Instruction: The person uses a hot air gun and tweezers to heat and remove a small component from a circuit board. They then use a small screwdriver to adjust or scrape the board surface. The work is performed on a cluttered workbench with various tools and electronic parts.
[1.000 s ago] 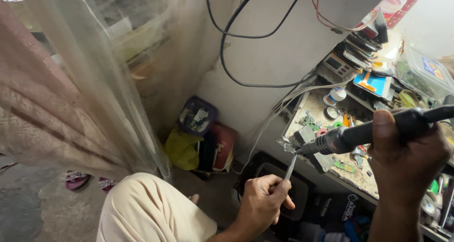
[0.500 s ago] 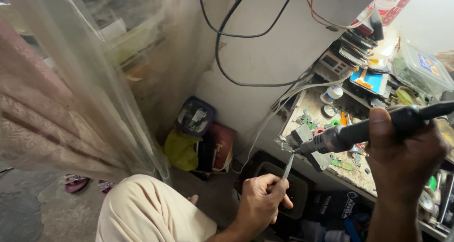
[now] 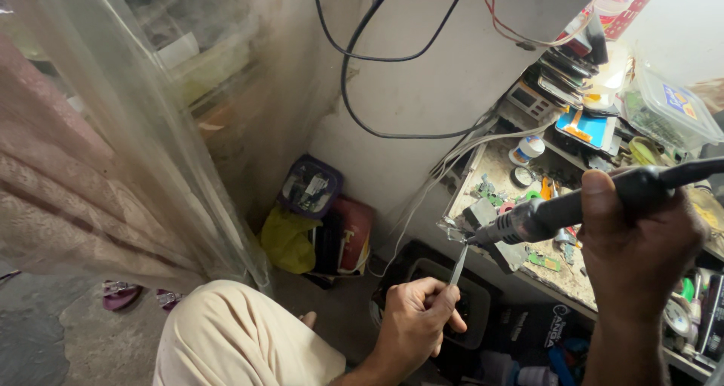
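My right hand (image 3: 641, 243) grips a black soldering iron (image 3: 558, 209) by its handle, the tip pointing left and down. Below it my left hand (image 3: 417, 318) pinches slim metal tweezers (image 3: 457, 265), whose upper end meets the iron's tip (image 3: 458, 237) just off the corner of the workbench (image 3: 490, 167). Something small may sit at that meeting point, but it is too tiny to make out. My knee in beige trousers (image 3: 241, 341) is at the bottom left of my left hand.
The bench on the right is crowded with circuit boards, tape rolls, phones and a clear plastic box (image 3: 671, 107). Black and red cables (image 3: 362, 54) hang on the wall. On the floor lie a yellow bag (image 3: 286, 239), a dark case (image 3: 309, 186) and a black tray (image 3: 467, 303). A sheer curtain (image 3: 98, 152) hangs left.
Both hands stay in nearly the same place. The iron's tip and the tweezers remain together; only the view has shifted slightly.
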